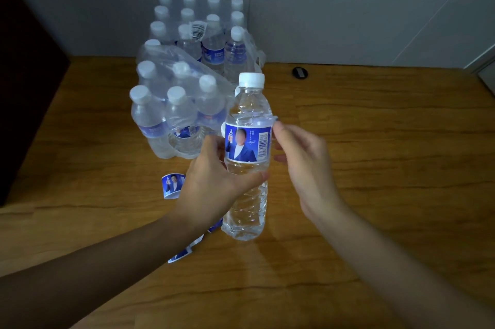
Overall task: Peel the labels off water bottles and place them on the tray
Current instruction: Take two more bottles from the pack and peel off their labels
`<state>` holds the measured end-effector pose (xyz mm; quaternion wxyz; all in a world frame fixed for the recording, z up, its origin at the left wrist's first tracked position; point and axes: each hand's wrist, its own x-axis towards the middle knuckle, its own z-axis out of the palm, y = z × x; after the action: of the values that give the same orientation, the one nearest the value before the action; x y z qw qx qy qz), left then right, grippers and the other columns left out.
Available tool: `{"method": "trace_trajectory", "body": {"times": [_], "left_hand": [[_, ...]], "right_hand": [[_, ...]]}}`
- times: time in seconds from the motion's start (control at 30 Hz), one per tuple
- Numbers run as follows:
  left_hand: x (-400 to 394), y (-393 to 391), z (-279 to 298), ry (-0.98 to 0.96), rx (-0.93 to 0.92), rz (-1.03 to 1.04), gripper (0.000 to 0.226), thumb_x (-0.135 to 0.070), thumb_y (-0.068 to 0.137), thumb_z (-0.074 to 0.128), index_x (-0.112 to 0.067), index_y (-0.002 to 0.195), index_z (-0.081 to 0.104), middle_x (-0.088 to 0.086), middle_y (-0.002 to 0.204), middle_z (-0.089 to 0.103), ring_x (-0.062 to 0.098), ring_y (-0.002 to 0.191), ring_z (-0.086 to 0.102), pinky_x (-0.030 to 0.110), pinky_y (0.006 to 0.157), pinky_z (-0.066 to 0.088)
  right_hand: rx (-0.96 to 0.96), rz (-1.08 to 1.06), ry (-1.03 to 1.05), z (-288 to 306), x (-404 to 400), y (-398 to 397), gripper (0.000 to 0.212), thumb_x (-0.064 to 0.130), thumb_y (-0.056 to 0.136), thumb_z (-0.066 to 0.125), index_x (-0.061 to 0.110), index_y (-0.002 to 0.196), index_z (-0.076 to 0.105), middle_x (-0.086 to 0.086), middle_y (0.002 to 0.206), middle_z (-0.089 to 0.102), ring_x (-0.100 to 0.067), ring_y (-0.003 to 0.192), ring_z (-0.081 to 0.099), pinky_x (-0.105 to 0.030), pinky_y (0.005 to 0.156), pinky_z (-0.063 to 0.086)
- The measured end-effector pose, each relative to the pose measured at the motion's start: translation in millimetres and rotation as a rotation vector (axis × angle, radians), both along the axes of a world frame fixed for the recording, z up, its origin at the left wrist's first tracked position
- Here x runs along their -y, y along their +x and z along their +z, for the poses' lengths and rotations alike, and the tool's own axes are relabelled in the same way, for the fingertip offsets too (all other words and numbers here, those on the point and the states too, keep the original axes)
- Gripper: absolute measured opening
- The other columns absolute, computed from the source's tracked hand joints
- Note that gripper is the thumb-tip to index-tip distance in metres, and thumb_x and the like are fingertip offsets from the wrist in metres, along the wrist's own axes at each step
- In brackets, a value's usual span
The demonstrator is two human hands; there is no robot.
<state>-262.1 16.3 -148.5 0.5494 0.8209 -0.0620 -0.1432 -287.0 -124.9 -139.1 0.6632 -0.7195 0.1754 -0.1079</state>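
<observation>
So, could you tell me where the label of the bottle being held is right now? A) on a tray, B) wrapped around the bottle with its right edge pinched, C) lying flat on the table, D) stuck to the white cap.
B: the blue label wraps the bottle, which the left hand grips, while the right hand pinches the label's right edge.

The left hand [211, 181] hides part of the bottle [247, 157] and its label [247, 144], its forearm covers most of the peeled labels [179, 255] at lower centre, both arms run off the bottom edge, and the small dark object [300, 73] on the bench [375, 167] is too small to identify.
</observation>
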Motion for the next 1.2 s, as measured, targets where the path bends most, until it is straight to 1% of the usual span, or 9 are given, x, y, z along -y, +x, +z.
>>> {"method": "trace_trajectory", "body": {"times": [0.17,0.33,0.5,0.63,0.77,0.83,0.97,1.1,1.2], "left_hand": [[1,1,1,-0.015,0.026,0.024,0.064,-0.038,0.061,0.085,-0.02,0.112,0.049,-0.009,0.097,0.066,0.008,0.087,0.067,0.041,0.079,0.057],[3,2,1,0.043,0.072,0.04,0.06,-0.038,0.063,0.083,-0.019,0.107,0.046,-0.01,0.093,0.063,0.006,0.084,0.065,0.037,0.073,0.057],[1,0,9,0.013,0.01,-0.051,0.073,-0.051,0.056,0.079,-0.021,0.113,0.045,-0.011,0.104,0.062,0.005,0.092,0.064,0.037,0.08,0.056],[-16,7,21,-0.069,0.012,-0.141,0.065,-0.06,0.061,0.061,-0.033,0.118,0.048,-0.021,0.11,0.06,-0.008,0.098,0.058,0.023,0.08,0.051],[-25,33,32,-0.17,0.068,-0.241,0.072,-0.019,0.072,0.054,-0.035,0.14,0.035,-0.028,0.131,0.046,-0.022,0.118,0.038,0.004,0.087,0.04],[-23,45,35,-0.267,-0.039,-0.358,0.076,-0.005,0.067,0.05,-0.027,0.139,0.041,-0.019,0.132,0.054,-0.009,0.122,0.046,0.012,0.088,0.046],[-22,51,38,-0.265,-0.099,-0.506,0.055,-0.001,0.066,0.051,-0.023,0.115,0.062,-0.013,0.107,0.071,0.003,0.103,0.064,0.015,0.075,0.05],[-22,56,36,-0.17,-0.056,-0.48,0.027,-0.009,0.083,0.063,-0.006,0.11,0.065,0.007,0.113,0.069,0.018,0.109,0.063,0.041,0.095,0.051],[-24,58,34,-0.153,-0.051,-0.447,0.016,-0.024,0.085,0.061,-0.01,0.092,0.066,0.008,0.103,0.069,0.015,0.105,0.064,0.045,0.09,0.054]], "right_hand": [[0.004,0.163,0.008,1,-3,-1,0.032,0.034,0.077,0.068,0.023,0.107,0.066,0.003,0.102,0.071,-0.013,0.097,0.066,-0.027,0.079,0.054],[-0.043,0.212,-0.016,-3,-10,0,0.065,0.029,0.058,0.08,0.037,0.112,0.046,0.015,0.109,0.061,0.008,0.093,0.062,-0.012,0.07,0.049],[-0.035,0.186,-0.025,0,-2,3,0.069,0.028,0.053,0.084,0.033,0.114,0.052,0.007,0.106,0.067,-0.003,0.089,0.068,-0.02,0.062,0.054],[-0.042,0.243,0.0,8,23,3,0.069,0.025,0.049,0.087,0.029,0.111,0.057,0.0,0.105,0.072,-0.016,0.096,0.069,-0.035,0.073,0.057],[-0.042,0.477,0.104,18,37,1,0.068,0.019,0.051,0.085,0.018,0.113,0.057,-0.001,0.101,0.073,-0.021,0.092,0.07,-0.029,0.07,0.055],[-0.061,0.558,0.144,20,39,0,0.07,0.015,0.053,0.083,0.014,0.117,0.055,-0.003,0.104,0.072,-0.025,0.096,0.069,-0.032,0.072,0.055],[-0.078,0.642,0.182,23,40,0,0.068,0.013,0.055,0.079,0.01,0.118,0.055,-0.002,0.107,0.07,-0.024,0.103,0.065,-0.036,0.08,0.056],[-0.087,0.65,0.186,25,45,1,0.061,0.015,0.055,0.077,0.016,0.113,0.058,0.002,0.105,0.07,-0.02,0.102,0.065,-0.03,0.075,0.055],[-0.075,0.612,0.182,25,49,2,0.059,0.015,0.054,0.077,0.018,0.111,0.06,0.002,0.104,0.07,-0.019,0.1,0.066,-0.029,0.074,0.055]]}}
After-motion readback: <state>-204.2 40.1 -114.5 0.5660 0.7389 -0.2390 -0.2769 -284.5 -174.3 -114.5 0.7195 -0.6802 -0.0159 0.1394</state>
